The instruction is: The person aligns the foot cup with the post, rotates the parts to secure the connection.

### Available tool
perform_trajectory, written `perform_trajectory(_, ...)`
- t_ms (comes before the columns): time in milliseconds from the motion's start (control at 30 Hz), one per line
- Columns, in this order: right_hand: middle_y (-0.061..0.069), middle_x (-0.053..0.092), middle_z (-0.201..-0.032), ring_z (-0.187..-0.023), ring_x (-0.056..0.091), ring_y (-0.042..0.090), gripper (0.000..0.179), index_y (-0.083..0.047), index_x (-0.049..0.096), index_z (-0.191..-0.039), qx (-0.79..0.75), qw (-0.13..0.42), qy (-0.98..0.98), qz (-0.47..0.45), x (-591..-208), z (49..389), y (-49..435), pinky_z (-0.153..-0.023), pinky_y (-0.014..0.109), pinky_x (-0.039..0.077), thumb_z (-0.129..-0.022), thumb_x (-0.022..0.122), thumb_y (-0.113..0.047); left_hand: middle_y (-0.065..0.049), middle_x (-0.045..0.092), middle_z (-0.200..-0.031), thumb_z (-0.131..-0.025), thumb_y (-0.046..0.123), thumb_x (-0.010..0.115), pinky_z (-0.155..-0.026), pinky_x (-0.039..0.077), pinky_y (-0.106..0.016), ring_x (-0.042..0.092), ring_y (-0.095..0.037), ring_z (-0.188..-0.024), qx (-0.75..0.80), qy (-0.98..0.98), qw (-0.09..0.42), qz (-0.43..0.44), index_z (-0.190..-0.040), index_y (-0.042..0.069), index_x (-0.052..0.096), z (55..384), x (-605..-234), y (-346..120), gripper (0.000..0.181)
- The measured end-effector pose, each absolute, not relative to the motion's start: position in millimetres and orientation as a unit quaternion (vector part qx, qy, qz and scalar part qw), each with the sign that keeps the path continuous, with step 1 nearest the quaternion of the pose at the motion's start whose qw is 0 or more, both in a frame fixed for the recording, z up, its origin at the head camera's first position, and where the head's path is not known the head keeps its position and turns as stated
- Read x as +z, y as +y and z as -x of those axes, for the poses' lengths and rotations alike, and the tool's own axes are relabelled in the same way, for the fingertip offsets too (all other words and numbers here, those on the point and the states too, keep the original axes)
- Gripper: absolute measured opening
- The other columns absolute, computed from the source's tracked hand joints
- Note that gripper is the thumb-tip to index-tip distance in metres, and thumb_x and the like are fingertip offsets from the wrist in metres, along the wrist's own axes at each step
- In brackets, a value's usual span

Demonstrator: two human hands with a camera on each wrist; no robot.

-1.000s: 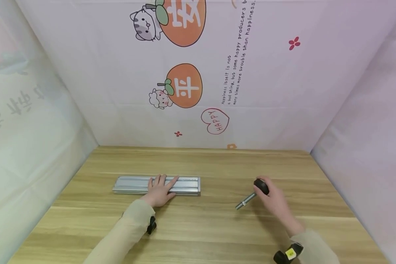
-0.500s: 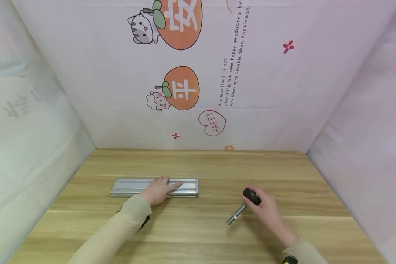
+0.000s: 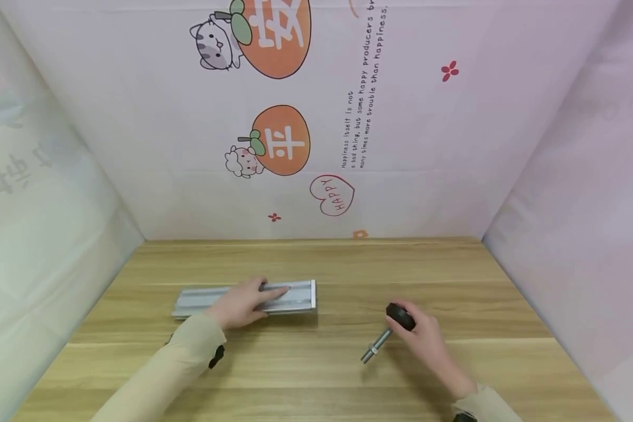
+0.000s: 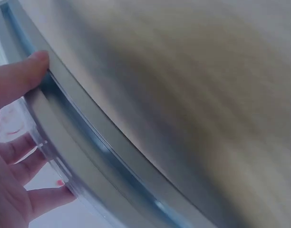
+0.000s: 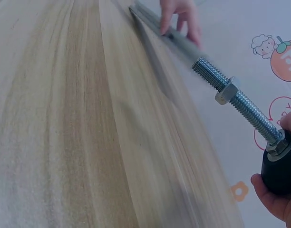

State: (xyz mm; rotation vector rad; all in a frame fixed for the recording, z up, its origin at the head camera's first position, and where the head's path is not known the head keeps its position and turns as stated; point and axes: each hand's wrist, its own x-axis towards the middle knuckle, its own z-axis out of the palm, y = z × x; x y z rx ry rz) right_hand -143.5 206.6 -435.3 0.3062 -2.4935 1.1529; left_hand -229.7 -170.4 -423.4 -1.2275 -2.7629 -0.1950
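A long silver aluminium profile with grooves lies across the left half in the head view, its right end lifted off the tabletop. My left hand grips it across its width; the left wrist view shows the thumb on one long edge and the fingertips on the opposite edge. On the right, my right hand holds a levelling foot by its round black base. Its threaded rod points away from the hand, tilted downward to the left, and carries a hex nut partway along.
Both hands work over a wood-grain table. White printed cloth walls its back, left and right sides. A wide gap separates the profile from the levelling foot.
The left hand has gone from lying on the profile to gripping it, and the profile's right end has risen. My right hand has shifted left and toward me with the levelling foot.
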Motion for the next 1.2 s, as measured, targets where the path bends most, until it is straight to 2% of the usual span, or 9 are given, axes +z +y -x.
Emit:
perform_trajectory(267, 0.020, 0.068, -0.102, -0.079, 0.060, 0.023, 0.033, 0.000, 0.063, -0.113, 0.409, 0.178, -0.889, -0.105, -435.2, 146.1, 201.5, -0.058, 0.023, 0.047, -0.081, 0.072, -0.004, -0.024, 0.048, -0.126, -0.081, 0.018, 0.076, -0.081, 0.054, -0.044, 0.056, -0.034, -0.104, -0.191, -0.894, 0.168, 0.369, -0.144, 0.025, 0.040, 216.1, -375.5, -157.3, 0.073)
perform_trajectory(500, 0.019, 0.068, -0.103, -0.082, 0.060, 0.025, 0.033, -0.002, 0.063, -0.112, 0.408, 0.174, -0.889, -0.118, -436.8, 146.7, 199.2, -0.060, 0.025, 0.048, -0.080, 0.073, -0.003, -0.022, 0.045, -0.130, -0.079, 0.007, 0.075, -0.088, 0.052, -0.050, 0.051, -0.038, -0.113, -0.378, -0.848, 0.210, 0.308, -0.147, 0.013, 0.035, 203.2, -352.2, -137.1, 0.079)
perform_trajectory(567, 0.018, 0.068, -0.103, -0.083, 0.060, 0.025, 0.033, -0.002, 0.064, -0.111, 0.409, 0.176, -0.887, -0.120, -438.5, 145.9, 199.0, -0.060, 0.025, 0.049, -0.080, 0.073, -0.003, -0.024, 0.044, -0.130, -0.078, 0.003, 0.075, -0.088, 0.052, -0.051, 0.051, -0.038, -0.113, -0.421, -0.821, 0.226, 0.313, -0.149, 0.016, 0.030, 200.1, -352.6, -127.6, 0.084)
perform_trajectory(667, 0.017, 0.068, -0.101, -0.081, 0.060, 0.022, 0.032, -0.002, 0.064, -0.111, 0.412, 0.179, -0.885, -0.120, -441.1, 145.0, 198.8, -0.060, 0.023, 0.048, -0.080, 0.073, -0.003, -0.028, 0.044, -0.128, -0.077, -0.004, 0.073, -0.086, 0.052, -0.052, 0.052, -0.037, -0.107, -0.476, -0.774, 0.243, 0.339, -0.151, 0.027, 0.022, 196.1, -354.6, -111.3, 0.095)
perform_trajectory(767, 0.018, 0.068, -0.102, -0.081, 0.060, 0.021, 0.032, -0.002, 0.064, -0.111, 0.415, 0.180, -0.884, -0.119, -442.3, 144.6, 199.1, -0.060, 0.023, 0.048, -0.080, 0.073, -0.004, -0.028, 0.042, -0.127, -0.077, -0.008, 0.071, -0.086, 0.052, -0.053, 0.049, -0.031, -0.107, -0.513, -0.744, 0.241, 0.354, -0.149, 0.041, 0.015, 192.4, -356.6, -94.6, 0.103)
perform_trajectory(1000, 0.019, 0.069, -0.101, -0.080, 0.060, 0.014, 0.030, -0.002, 0.064, -0.111, 0.412, 0.194, -0.884, -0.102, -442.3, 144.9, 203.5, -0.060, 0.022, 0.050, -0.081, 0.072, -0.004, -0.024, 0.038, -0.133, -0.077, -0.010, 0.069, -0.086, 0.052, -0.040, 0.043, -0.018, -0.114, -0.572, -0.699, 0.214, 0.371, -0.148, 0.044, 0.013, 190.6, -363.4, -55.1, 0.106)
perform_trajectory(1067, 0.018, 0.069, -0.100, -0.080, 0.060, 0.015, 0.030, -0.002, 0.065, -0.110, 0.408, 0.198, -0.886, -0.098, -441.7, 144.7, 204.3, -0.060, 0.022, 0.050, -0.081, 0.072, -0.004, -0.022, 0.037, -0.134, -0.078, -0.009, 0.069, -0.086, 0.052, -0.039, 0.042, -0.018, -0.113, -0.585, -0.697, 0.197, 0.364, -0.147, 0.048, 0.012, 188.7, -365.0, -44.8, 0.106)
perform_trajectory(1200, 0.019, 0.069, -0.102, -0.084, 0.063, 0.024, 0.030, 0.000, 0.064, -0.111, 0.405, 0.196, -0.888, -0.099, -441.0, 144.4, 205.0, -0.062, 0.025, 0.051, -0.082, 0.071, -0.005, -0.024, 0.036, -0.135, -0.079, -0.007, 0.070, -0.090, 0.050, -0.047, 0.042, -0.026, -0.116, -0.603, -0.696, 0.174, 0.349, -0.145, 0.052, 0.011, 185.0, -367.0, -29.0, 0.105)
